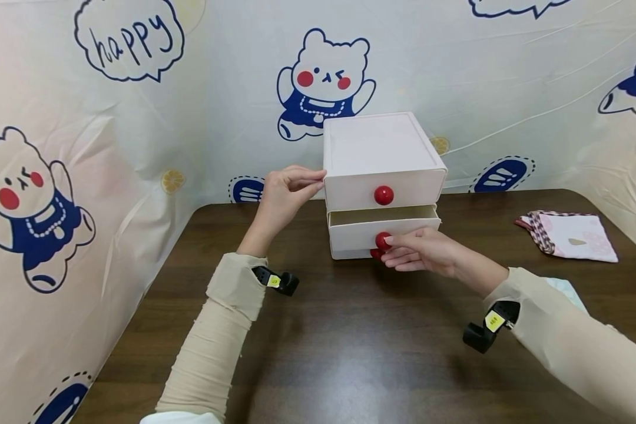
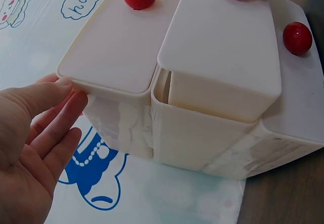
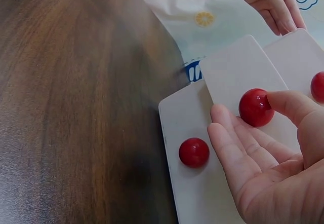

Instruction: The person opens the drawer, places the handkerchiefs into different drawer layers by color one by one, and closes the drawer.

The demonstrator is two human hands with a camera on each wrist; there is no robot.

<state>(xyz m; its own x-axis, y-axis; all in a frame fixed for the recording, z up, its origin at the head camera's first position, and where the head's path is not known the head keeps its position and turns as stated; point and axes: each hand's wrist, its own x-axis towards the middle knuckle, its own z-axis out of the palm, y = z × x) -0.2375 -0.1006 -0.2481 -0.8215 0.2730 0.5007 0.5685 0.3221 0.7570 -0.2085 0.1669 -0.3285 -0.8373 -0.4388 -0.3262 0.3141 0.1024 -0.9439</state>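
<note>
"What's at the left of the frame?"

"A bear-printed backdrop (image 1: 122,141), which also runs behind the desk (image 1: 350,353). Then, left of centre, the left hand (image 1: 288,194): its thumb and fingers pinch the upper front corner of a white drawer cabinet (image 1: 381,141)."

"And where does that cabinet sit?"

"Just right of the frame's centre, towards the desk's far edge. It has three stacked drawers; the middle drawer (image 1: 352,235) juts out, its rim showing below the top drawer (image 1: 350,191)."

"The right hand (image 1: 426,250)?"

"Right of centre, pinching the middle drawer's red knob (image 3: 255,107) between thumb and fingers, the other fingers stretched out beneath."

"Anything farther right?"

"A folded patterned cloth (image 1: 585,235), and a pale blue cloth (image 1: 568,290) partly hidden by the sleeve (image 1: 551,324)."
</note>
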